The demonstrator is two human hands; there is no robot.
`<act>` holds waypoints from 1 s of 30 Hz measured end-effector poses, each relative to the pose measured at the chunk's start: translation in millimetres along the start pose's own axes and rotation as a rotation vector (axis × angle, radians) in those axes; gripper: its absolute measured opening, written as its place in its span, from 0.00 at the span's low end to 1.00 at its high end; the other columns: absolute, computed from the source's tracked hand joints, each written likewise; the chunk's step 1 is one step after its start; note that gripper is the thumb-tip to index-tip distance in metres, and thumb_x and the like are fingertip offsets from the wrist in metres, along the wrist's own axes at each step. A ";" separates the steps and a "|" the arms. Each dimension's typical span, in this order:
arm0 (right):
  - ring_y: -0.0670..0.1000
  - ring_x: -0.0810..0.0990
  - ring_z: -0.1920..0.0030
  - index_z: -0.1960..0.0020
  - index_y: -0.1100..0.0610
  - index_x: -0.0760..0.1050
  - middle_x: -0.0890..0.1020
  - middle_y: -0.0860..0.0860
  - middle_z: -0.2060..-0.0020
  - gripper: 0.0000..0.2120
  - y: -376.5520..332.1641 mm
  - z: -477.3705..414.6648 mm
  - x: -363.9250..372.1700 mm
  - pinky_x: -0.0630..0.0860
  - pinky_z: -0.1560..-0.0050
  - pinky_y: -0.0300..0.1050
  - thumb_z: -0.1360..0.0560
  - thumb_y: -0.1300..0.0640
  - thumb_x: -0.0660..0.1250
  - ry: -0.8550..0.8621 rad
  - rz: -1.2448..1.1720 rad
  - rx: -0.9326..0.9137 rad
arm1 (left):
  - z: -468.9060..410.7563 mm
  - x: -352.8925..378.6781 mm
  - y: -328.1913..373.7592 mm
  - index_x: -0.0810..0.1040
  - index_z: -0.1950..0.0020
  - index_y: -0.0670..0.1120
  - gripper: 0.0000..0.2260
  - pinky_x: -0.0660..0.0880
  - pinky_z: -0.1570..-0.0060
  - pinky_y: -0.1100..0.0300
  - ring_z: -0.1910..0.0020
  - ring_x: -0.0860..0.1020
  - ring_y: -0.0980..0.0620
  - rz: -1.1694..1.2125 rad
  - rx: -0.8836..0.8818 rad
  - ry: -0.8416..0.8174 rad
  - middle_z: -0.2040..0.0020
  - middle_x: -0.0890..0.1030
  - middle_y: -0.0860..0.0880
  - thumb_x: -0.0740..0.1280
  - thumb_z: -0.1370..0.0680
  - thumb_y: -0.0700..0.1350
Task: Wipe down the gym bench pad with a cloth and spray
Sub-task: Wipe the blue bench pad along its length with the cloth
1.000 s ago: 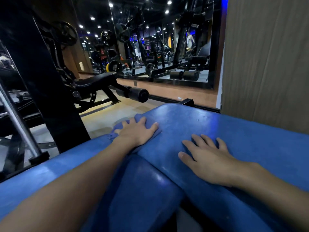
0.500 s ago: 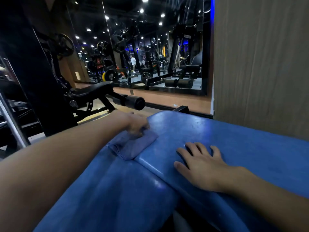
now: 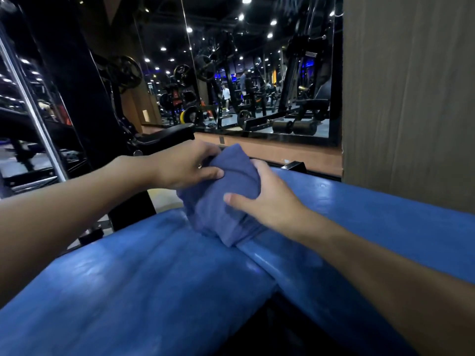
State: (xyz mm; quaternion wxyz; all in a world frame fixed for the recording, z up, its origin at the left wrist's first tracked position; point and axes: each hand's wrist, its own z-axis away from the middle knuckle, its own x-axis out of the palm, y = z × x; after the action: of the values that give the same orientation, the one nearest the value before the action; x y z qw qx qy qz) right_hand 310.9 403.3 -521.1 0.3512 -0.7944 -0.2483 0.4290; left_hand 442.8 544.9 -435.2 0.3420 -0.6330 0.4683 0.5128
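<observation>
A blue-grey cloth (image 3: pixel 221 201) is lifted off the blue bench pad (image 3: pixel 144 283), bunched between both hands above the gap where the two pad sections meet. My left hand (image 3: pixel 185 167) grips its upper left side with thumb and fingers. My right hand (image 3: pixel 264 199) holds its right side, thumb across the front and fingers curled behind. The second pad section (image 3: pixel 372 227) runs off to the right. No spray bottle is in view.
A black machine upright (image 3: pixel 84 98) and a black padded bench (image 3: pixel 167 136) stand left of the pad. A wall mirror (image 3: pixel 257 73) reflects gym equipment ahead. A wood-look wall panel (image 3: pixel 411 98) rises at the right behind the pad.
My left hand has lifted the cloth off the pad. My right hand has left the pad surface and taken hold of the cloth's right side.
</observation>
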 end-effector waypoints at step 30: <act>0.58 0.45 0.21 0.24 0.34 0.47 0.48 0.46 0.20 0.33 -18.1 27.0 106.7 0.45 0.26 0.65 0.26 0.27 0.46 -0.565 0.716 0.010 | 242.8 64.2 18.6 0.62 0.27 0.67 0.41 0.62 0.30 0.43 0.26 0.62 0.52 -0.074 -0.649 -0.250 0.25 0.63 0.57 0.43 0.37 0.77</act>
State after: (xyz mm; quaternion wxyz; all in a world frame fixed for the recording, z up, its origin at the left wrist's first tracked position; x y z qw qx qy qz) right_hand 340.4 498.3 -571.7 0.1031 -0.6805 -0.0422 0.7242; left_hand 347.7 745.0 -554.9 0.1958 -0.6577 0.2123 0.6957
